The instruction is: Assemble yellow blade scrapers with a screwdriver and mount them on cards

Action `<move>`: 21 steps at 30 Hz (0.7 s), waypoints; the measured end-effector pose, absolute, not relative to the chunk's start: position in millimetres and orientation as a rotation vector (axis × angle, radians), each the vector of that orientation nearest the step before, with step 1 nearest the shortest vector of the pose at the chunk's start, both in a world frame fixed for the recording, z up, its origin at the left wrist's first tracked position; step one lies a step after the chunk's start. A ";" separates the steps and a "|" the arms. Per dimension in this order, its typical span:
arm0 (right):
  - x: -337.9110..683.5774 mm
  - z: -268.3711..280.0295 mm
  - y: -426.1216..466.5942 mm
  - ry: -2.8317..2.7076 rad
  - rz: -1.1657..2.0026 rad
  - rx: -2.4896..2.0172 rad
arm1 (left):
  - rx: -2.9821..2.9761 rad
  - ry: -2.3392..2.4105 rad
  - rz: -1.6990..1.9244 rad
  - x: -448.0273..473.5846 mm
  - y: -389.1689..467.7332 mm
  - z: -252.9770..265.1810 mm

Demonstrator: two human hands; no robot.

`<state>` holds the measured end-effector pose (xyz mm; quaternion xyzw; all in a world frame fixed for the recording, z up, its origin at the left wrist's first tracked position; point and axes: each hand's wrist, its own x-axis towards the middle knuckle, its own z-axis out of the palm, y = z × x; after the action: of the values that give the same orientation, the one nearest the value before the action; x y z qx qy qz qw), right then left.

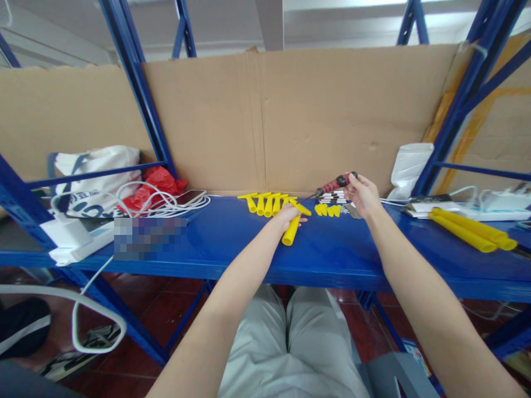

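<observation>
My left hand (pixel 284 218) is closed around a yellow T-shaped plastic tube (pixel 291 232), its open end facing me. Between the fingers of my right hand (pixel 363 195) is the end of a screwdriver (pixel 332 186) with a red and black handle. Its shaft slants down left to the crosspiece of the tube; whether the tip touches cannot be made out. Left of my left hand, several similar yellow T-shaped tubes (pixel 268 205) stand in a row. Small yellow pieces (pixel 328 210) lie below the screwdriver, beside tiny bits too small to name.
Long yellow tubes (pixel 464 231) lie at the right on the blue shelf (pixel 232 237), near a white power strip (pixel 498 213). White cables (pixel 182 204), a red plastic bag (pixel 155 185) and a white cloth bag (pixel 95 177) crowd the left. Cardboard (pixel 332 110) closes the back.
</observation>
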<state>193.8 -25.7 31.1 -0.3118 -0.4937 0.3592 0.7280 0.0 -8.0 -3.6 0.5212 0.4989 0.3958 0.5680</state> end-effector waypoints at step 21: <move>198.1 26.1 -17.8 -1.017 0.735 -0.706 | 1.281 1.205 0.930 0.8 -10.7 -3.5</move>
<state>198.1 -17.8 26.1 -0.3234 -0.4658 0.3365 0.7518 0.8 -10.7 -3.5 0.5398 0.5081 0.3919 0.5448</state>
